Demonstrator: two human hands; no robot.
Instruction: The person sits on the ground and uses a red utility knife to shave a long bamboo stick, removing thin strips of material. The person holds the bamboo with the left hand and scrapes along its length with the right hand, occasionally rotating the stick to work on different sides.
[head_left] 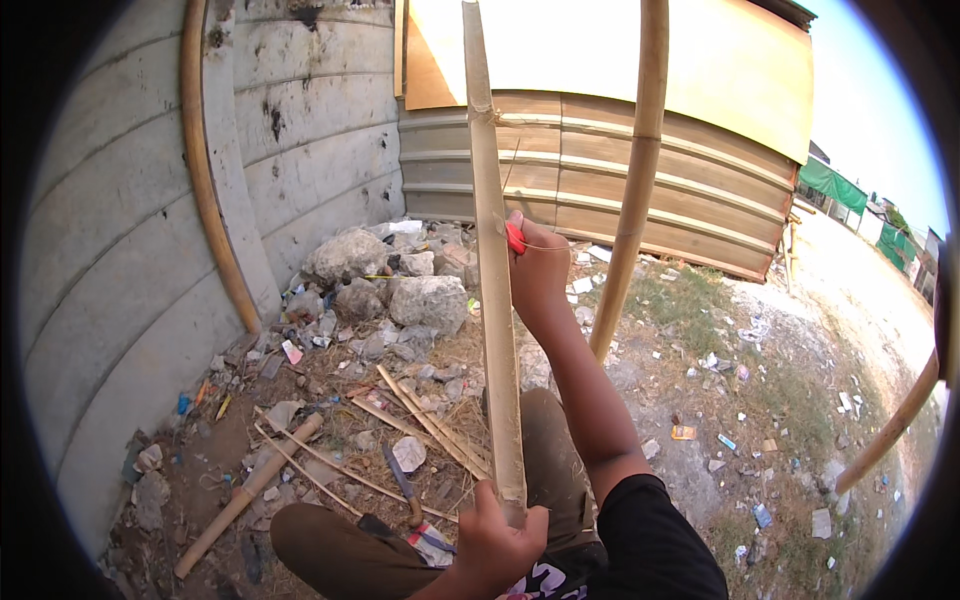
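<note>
A long split bamboo strip (pixel 497 350) stands upright before me, its pale inner face turned toward me. At its lower end my left hand (pixel 503 540) is closed around it, thumb at the right edge. Farther up, my right hand (pixel 541 270) is closed on a small red-handled tool (pixel 515 237) held against the strip's right edge. The tool's blade is mostly hidden, so its exact kind is unclear. Near that hand a thin bamboo sliver (pixel 512 165) sticks up from the strip, and another fine fibre curls over the knuckles.
Several split bamboo pieces (pixel 425 415), a round bamboo length (pixel 250 495) and a wooden-handled tool (pixel 404 487) lie on the littered ground. Rocks (pixel 428 300) are piled by the concrete wall (pixel 130 260). A bamboo pole (pixel 630 200) stands right of the strip, before a corrugated panel (pixel 700 205).
</note>
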